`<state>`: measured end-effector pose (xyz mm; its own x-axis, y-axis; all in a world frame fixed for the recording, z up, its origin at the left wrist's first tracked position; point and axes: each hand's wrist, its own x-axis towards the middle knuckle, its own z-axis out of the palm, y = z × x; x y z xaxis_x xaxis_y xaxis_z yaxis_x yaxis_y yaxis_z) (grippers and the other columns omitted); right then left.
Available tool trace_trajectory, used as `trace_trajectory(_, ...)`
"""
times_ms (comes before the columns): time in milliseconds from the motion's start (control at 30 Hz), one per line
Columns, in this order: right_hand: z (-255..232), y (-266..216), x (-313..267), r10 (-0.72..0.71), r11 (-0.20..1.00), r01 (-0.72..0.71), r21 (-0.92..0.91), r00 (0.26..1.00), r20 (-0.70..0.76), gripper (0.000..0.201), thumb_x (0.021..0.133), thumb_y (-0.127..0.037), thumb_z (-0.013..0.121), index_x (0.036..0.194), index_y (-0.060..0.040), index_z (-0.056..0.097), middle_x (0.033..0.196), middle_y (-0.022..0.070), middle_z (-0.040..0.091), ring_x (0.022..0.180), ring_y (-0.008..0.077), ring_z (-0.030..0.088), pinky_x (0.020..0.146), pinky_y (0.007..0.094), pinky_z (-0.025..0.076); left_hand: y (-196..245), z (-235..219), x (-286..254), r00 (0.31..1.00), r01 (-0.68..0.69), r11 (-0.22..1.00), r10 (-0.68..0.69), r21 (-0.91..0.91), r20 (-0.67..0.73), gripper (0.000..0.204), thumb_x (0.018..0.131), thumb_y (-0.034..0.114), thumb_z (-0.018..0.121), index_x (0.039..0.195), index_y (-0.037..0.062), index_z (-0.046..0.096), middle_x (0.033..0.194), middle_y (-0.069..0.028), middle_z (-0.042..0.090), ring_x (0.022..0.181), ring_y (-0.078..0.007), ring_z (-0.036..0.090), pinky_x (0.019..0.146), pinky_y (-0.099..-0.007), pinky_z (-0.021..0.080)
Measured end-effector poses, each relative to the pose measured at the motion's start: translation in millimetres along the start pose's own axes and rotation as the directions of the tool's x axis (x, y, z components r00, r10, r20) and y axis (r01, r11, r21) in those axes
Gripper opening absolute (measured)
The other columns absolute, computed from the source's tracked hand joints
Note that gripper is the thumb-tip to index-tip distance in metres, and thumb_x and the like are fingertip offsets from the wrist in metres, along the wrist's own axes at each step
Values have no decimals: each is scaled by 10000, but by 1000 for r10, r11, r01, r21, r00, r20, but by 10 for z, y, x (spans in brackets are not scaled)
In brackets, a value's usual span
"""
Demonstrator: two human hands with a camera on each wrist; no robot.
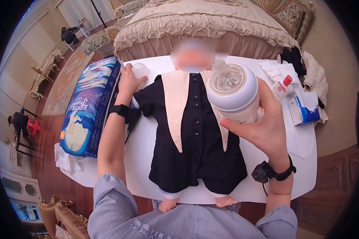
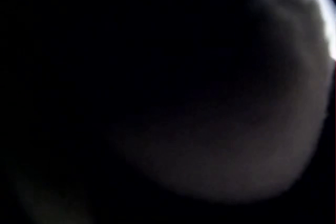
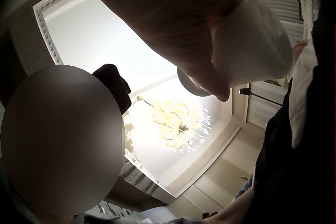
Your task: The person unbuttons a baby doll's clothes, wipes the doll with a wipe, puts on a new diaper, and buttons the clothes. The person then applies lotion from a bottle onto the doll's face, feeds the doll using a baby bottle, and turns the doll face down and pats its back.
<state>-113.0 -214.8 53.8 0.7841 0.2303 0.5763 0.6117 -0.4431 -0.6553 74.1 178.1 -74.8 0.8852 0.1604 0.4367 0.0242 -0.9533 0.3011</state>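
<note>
My right hand (image 1: 267, 123) grips a baby bottle (image 1: 237, 93) above the baby doll's chest, its clear teat tilted up toward the head camera. In the right wrist view the thumb wraps round the pale bottle (image 3: 252, 43). At the far left of the table, my left hand (image 1: 129, 81) holds a clear domed bottle cap (image 1: 140, 69) between thumb and fingers, beside the blue diaper pack (image 1: 89, 107). The baby doll (image 1: 195, 131) lies on its back in a black outfit with long cream collar points, feet toward me. The left wrist view is almost wholly dark.
Everything rests on a white table (image 1: 135, 159). At its right lie white cloths (image 1: 271, 71), a red-capped container (image 1: 284, 85) and a blue-and-white tissue pack (image 1: 305, 109). A bed (image 1: 203, 28) stands behind. Two people are in the room at the far left.
</note>
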Motion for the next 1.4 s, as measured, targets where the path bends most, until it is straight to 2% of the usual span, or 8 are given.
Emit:
trace_trajectory(167,1,8,14,-7,1000,7,-11,999,-34,735,621,-186,896,1238,-18,533,1076,178,664,1001,316,669,846,389,526,-225,91,227,947,-305,948,311,90,-75,790,710,279,810,1391,101,453,1263,-298,538,1146,-447,558,989,-416,462)
trace_trajectory(233,1,23,16,-15,1000,14,-22,999,-43,740,616,-188,898,1238,-19,533,1074,182,663,997,321,669,844,391,527,-361,124,318,956,-117,959,179,-259,231,748,725,215,781,1393,124,457,1213,-292,583,1141,-426,567,985,-420,460)
trace_trajectory(500,65,114,6,15,994,-18,-108,1000,-23,740,636,-248,870,1262,-41,534,1092,187,655,988,351,658,847,411,523,15,-270,73,986,-15,992,36,-125,164,618,744,212,784,1260,23,500,1085,-240,651,1000,-357,649,880,-393,506)
trace_trajectory(633,87,124,-17,44,988,-48,-145,998,-34,737,636,-255,861,1266,-55,536,1112,187,649,991,352,653,853,415,518,781,-872,-86,995,53,394,-104,-917,13,540,871,245,721,1286,-10,488,1108,-144,652,1023,-207,652,857,-325,522)
trace_trajectory(700,115,126,-18,9,980,-14,-200,1000,-25,737,622,-210,874,1256,-23,547,1148,176,640,1046,321,647,909,383,511,1218,-1232,-388,998,-9,38,66,-999,-6,513,893,167,680,1319,-25,469,1181,-154,626,1074,-225,635,916,-345,507)
trace_trajectory(800,129,118,-26,26,975,-30,-218,999,-20,732,621,-218,868,1254,-35,551,1173,170,636,1056,333,642,908,386,512,1617,-1466,-749,965,-23,-42,259,-999,-34,545,892,124,666,1367,-29,445,1255,-162,589,1137,-221,600,979,-346,470)
trace_trajectory(967,119,67,-49,-2,974,-2,-228,1000,-20,725,621,-209,857,1258,-49,552,1136,171,638,1023,341,644,870,392,518,1943,-1482,-1140,905,-88,178,425,-980,-4,619,869,82,682,1416,-37,417,1300,-159,559,1207,-229,547,1029,-354,422)
trace_trajectory(1400,203,113,-115,-170,966,145,-214,980,-102,748,614,-236,858,1274,-70,546,1052,162,645,938,346,653,811,403,531,2110,-1313,-1378,922,-134,222,384,-966,-40,723,834,171,722,1428,60,324,1349,-124,447,1239,-220,469,1046,-367,391)
